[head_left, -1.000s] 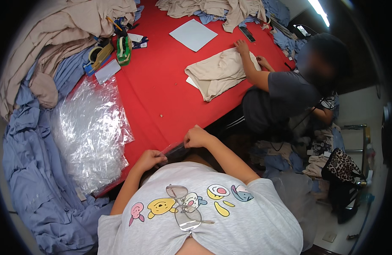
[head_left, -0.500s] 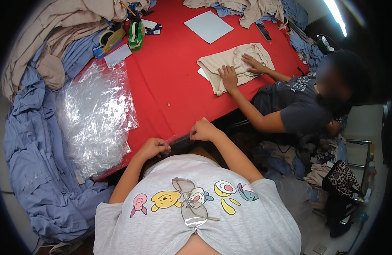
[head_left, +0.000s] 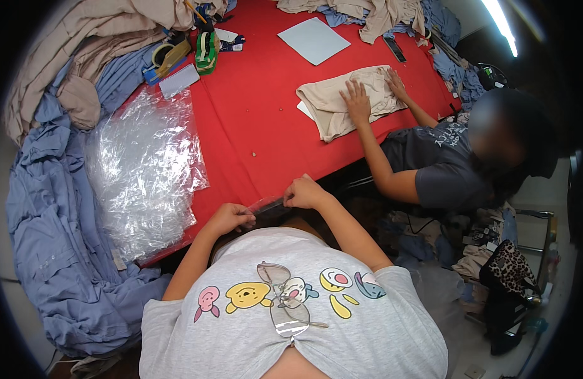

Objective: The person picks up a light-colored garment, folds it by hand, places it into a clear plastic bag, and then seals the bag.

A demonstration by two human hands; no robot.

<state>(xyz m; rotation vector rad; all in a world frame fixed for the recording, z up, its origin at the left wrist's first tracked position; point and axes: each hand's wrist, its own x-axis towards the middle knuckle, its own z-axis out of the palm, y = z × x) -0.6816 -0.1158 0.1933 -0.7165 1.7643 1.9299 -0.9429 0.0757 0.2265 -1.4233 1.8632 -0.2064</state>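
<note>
At the table's near edge my left hand (head_left: 231, 218) is closed, thumb against fingers, on one end of a thin clear plastic piece (head_left: 265, 203). My right hand (head_left: 303, 192) pinches its other end, so the plastic is stretched between both hands. It looks like the mouth of a clear plastic bag; most of it hangs out of sight below the edge. Left of my hands lies a spread pile of shiny clear plastic bags (head_left: 149, 170). To the right, a co-worker's two hands (head_left: 357, 101) lie flat on a folded beige garment (head_left: 332, 104) with white card showing beneath.
Blue garments (head_left: 58, 252) and beige garments (head_left: 89, 44) heap along the left of the red table (head_left: 241, 114). A green tape dispenser (head_left: 206, 54), a tape roll (head_left: 170, 55), a notepad (head_left: 179, 81), a white sheet (head_left: 314, 41) and a phone (head_left: 394, 49) lie farther back.
The co-worker's hands have slid right and away across the beige garment, flattening it. My hands have barely moved and keep hold of the plastic.
</note>
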